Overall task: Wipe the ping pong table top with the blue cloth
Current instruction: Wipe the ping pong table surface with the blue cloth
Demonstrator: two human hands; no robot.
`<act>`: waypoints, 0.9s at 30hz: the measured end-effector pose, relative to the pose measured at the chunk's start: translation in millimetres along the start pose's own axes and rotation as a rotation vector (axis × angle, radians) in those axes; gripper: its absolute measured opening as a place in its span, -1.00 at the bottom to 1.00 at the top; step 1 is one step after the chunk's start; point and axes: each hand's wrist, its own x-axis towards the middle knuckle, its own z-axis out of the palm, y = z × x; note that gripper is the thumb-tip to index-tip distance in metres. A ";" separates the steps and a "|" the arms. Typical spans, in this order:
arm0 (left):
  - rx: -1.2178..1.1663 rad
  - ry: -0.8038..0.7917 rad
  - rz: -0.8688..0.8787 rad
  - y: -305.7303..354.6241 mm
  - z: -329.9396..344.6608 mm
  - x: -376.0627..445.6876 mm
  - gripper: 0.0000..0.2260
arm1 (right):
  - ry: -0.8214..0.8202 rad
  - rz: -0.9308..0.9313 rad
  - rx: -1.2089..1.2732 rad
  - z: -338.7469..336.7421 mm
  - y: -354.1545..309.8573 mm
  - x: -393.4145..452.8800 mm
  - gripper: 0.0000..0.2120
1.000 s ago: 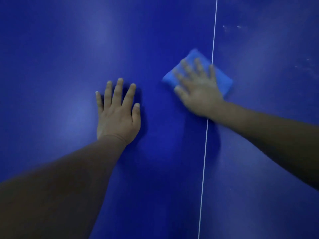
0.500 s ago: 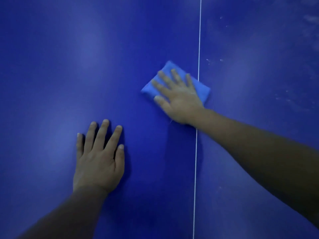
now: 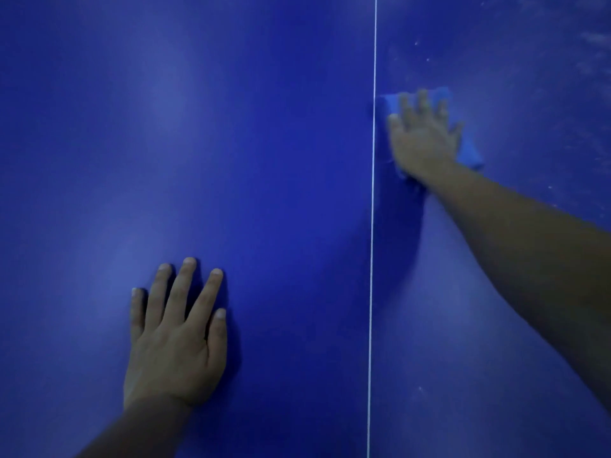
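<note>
Since the last frame your right hand (image 3: 423, 140) has slid the blue cloth (image 3: 469, 153) across the white centre line (image 3: 373, 226); it now lies just right of that line. Your fingers are spread flat, pressing the cloth onto the ping pong table top (image 3: 231, 127). Your left hand (image 3: 175, 338) rests palm-down, fingers spread, well apart on the line's other side. Pale specks (image 3: 421, 51) dot the far right surface.

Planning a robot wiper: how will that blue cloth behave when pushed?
The blue cloth looks soft and folded, so probably floppy and light. Under the flat right hand it likely slides easily on the smooth table top, but may bunch at its edges.
</note>
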 end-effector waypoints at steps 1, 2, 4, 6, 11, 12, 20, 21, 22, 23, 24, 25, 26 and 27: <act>0.000 -0.002 0.001 0.2 -0.1 0.1 -0.49 | -0.002 0.132 0.079 -5.5 13.5 2.7 -0.43; 0.004 -0.007 0.000 0.1 -0.1 0.2 -0.49 | 0.002 0.182 0.095 -5.2 11.6 -6.1 -0.42; 0.017 -0.015 -0.001 -0.6 0.6 -1.2 -0.49 | 0.057 -0.013 0.016 12.4 -23.4 -47.4 -0.43; 0.027 -0.020 -0.002 -0.7 2.2 -1.9 -0.49 | 0.028 -0.446 -0.014 30.8 -59.9 -96.9 -0.43; 0.053 -0.020 -0.002 -3.1 5.5 -1.8 -0.49 | 0.032 -0.156 -0.064 7.3 -5.1 -35.1 -0.45; 0.052 -0.015 -0.001 -2.6 5.6 -1.3 -0.49 | 0.022 0.065 0.002 -1.4 14.5 -17.5 -0.45; 0.054 -0.005 0.008 -0.6 3.2 -0.9 -0.48 | -0.056 -0.649 -0.078 28.0 -55.2 -78.5 -0.41; 0.051 -0.007 0.008 -0.6 3.4 -0.9 -0.48 | -0.032 -0.600 -0.091 21.7 -39.2 -60.8 -0.42; 0.049 -0.010 0.006 -0.9 3.3 -0.8 -0.49 | 0.000 -0.465 -0.105 14.8 -18.1 -38.4 -0.43; 0.048 -0.014 0.002 -1.0 3.1 -1.0 -0.49 | 0.012 -0.304 -0.113 5.6 7.8 -16.1 -0.45; 0.045 -0.020 -0.003 -0.8 3.1 -0.9 -0.49 | -0.002 -0.161 -0.088 -2.5 34.2 2.3 -0.45; 0.041 -0.026 -0.008 -0.7 3.1 -0.8 -0.49 | -0.027 -0.064 -0.029 -7.8 53.6 8.7 -0.45; 0.037 -0.034 -0.012 -0.7 2.7 -0.8 -0.49 | -0.035 -0.048 0.008 -9.7 62.7 1.1 -0.45; 0.032 -0.040 -0.012 -0.6 2.2 -0.6 -0.49 | -0.017 -0.094 -0.016 -7.1 63.5 -18.7 -0.45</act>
